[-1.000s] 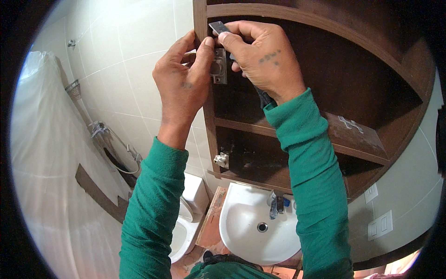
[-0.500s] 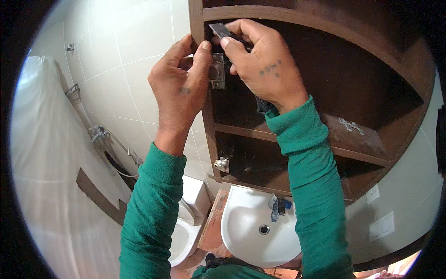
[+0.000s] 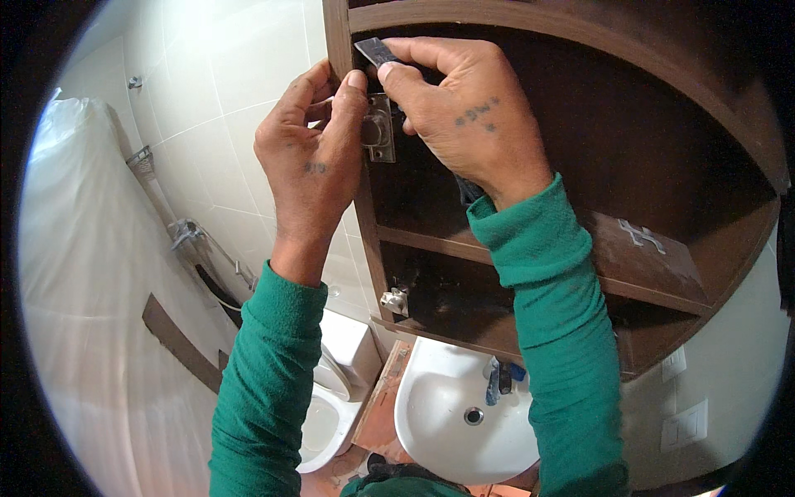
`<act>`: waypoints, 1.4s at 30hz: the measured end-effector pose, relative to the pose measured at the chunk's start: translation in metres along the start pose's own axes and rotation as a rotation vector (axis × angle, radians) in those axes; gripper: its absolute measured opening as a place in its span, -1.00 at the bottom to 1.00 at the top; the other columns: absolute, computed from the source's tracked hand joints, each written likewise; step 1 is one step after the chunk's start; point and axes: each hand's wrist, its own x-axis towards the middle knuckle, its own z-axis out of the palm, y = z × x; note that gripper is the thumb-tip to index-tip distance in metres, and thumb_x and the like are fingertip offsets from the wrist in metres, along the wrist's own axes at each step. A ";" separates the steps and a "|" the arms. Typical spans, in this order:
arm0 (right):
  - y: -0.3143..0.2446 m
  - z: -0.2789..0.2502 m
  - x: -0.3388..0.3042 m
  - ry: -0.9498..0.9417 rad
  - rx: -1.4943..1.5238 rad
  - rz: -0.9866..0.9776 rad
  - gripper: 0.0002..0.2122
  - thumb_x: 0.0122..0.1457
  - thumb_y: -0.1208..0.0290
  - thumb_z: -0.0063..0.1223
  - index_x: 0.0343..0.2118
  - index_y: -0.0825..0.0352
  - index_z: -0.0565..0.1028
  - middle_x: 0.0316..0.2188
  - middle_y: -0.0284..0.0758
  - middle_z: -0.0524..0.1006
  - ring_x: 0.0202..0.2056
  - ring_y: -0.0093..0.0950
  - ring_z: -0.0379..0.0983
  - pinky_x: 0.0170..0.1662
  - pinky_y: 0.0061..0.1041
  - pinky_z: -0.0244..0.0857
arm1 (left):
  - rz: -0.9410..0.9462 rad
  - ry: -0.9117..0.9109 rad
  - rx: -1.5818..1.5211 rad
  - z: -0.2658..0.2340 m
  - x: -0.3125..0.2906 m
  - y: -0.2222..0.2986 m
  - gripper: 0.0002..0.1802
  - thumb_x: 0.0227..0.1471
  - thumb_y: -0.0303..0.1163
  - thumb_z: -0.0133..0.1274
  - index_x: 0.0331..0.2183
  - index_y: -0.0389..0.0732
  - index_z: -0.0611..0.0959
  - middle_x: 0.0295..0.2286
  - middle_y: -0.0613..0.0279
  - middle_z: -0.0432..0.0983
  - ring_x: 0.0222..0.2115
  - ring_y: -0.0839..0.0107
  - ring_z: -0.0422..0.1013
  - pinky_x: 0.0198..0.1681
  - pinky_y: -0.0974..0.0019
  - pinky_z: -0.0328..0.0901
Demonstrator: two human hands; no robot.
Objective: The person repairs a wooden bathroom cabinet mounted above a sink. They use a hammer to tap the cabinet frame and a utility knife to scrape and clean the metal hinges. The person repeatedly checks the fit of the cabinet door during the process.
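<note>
Beside a pale tiled wall point(image 3: 199, 99), we face a brown cabinet point(image 3: 538, 27). Our right hand point(image 3: 480, 120) grips a flat dark tool point(image 3: 375, 51) near its upper left corner; our left hand point(image 3: 313, 153) curls at the left edge, beside a metal fitting point(image 3: 381, 149), whether pinching anything we cannot tell.

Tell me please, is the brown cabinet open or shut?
The brown cabinet is open: no door covers its front; a shelf shows.

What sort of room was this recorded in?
Most likely a bathroom: a white washbasin with a tap, a toilet beside it, and a tiled wall behind.
</note>
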 end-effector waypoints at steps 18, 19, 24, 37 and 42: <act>-0.008 -0.007 0.005 -0.030 -0.107 -0.082 -0.69 0.32 0.39 0.20 0.02 0.47 0.67 -0.47 -0.25 0.70 -0.54 -0.61 0.56 -0.45 -0.59 0.47 | -0.002 -0.023 0.020 -0.002 -0.001 0.007 -0.58 0.31 -0.30 0.22 0.09 -0.35 0.69 -0.33 0.11 0.72 -0.34 0.45 0.65 -0.38 0.38 0.58; -0.006 -0.005 0.006 -0.045 -0.079 -0.056 -0.69 0.33 0.39 0.19 0.02 0.47 0.67 -0.49 -0.27 0.68 -0.55 -0.62 0.54 -0.46 -0.58 0.45 | -0.028 -0.026 0.014 -0.002 -0.001 0.008 -0.59 0.31 -0.30 0.22 0.08 -0.35 0.70 -0.34 0.13 0.72 -0.34 0.46 0.64 -0.38 0.38 0.58; -0.009 -0.005 0.007 -0.105 -0.031 -0.010 -0.70 0.36 0.38 0.14 0.04 0.44 0.66 -0.56 -0.35 0.60 -0.59 -0.64 0.46 -0.51 -0.56 0.37 | 0.031 0.012 0.007 -0.002 -0.002 -0.005 -0.62 0.30 -0.34 0.22 0.05 -0.36 0.72 -0.34 0.16 0.72 -0.37 0.52 0.60 -0.39 0.40 0.52; -0.027 -0.011 0.008 -0.160 0.042 0.174 -0.78 0.31 0.45 0.11 -0.15 0.52 0.61 -0.37 0.11 0.61 -0.36 -0.15 0.66 -0.23 -0.35 0.46 | -0.134 -0.008 -0.075 -0.001 -0.004 0.006 -0.63 0.30 -0.46 0.20 0.09 -0.39 0.68 -0.19 0.15 0.71 -0.24 0.51 0.59 -0.16 0.35 0.54; -0.023 -0.004 0.003 -0.080 -0.040 0.073 -0.72 0.31 0.45 0.14 -0.02 0.54 0.62 -0.24 0.08 0.67 -0.20 -0.14 0.71 -0.11 -0.33 0.51 | -0.073 0.026 -0.070 0.001 -0.004 0.000 -0.61 0.25 -0.39 0.23 0.04 -0.41 0.71 -0.27 -0.10 0.72 -0.30 0.29 0.68 -0.27 0.28 0.57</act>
